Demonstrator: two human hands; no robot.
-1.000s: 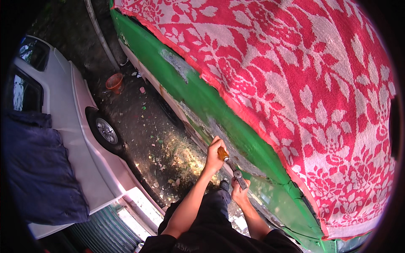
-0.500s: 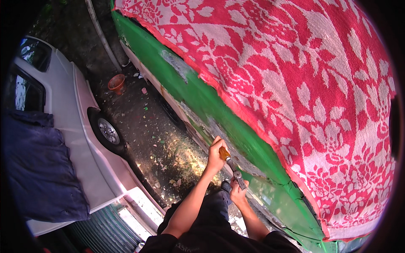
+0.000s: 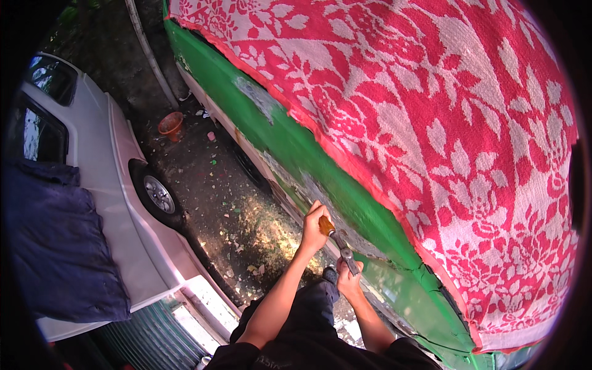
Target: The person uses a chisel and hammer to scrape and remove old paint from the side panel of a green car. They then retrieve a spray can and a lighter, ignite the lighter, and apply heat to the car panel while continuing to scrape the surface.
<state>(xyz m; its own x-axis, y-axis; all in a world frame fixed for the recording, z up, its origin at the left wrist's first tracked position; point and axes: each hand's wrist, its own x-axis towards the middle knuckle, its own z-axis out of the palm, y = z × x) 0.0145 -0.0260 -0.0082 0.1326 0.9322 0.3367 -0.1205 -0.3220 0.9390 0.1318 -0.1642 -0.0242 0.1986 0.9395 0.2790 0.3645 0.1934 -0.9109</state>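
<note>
My left hand (image 3: 313, 228) is closed around the amber handle of a hammer (image 3: 341, 244), whose metal head points down toward my right hand. My right hand (image 3: 349, 279) is closed just beneath the hammer head, against or very near it; what its fingers hold is hidden. Both hands are beside the green car body panel (image 3: 290, 145), which has bare grey, scraped patches (image 3: 330, 194) next to my left hand.
A red and pale floral cloth (image 3: 394, 123) covers the car's top on the right. To the left stands a pale vehicle (image 3: 114, 191) with dark blue fabric (image 3: 55, 246) over it. An orange bucket (image 3: 171, 125) and scattered debris lie on the ground between the two vehicles.
Both hands keep nearly the same place, with the hammer and my right hand shifted very slightly. The view has tilted a little, so the cloth appears moved.
</note>
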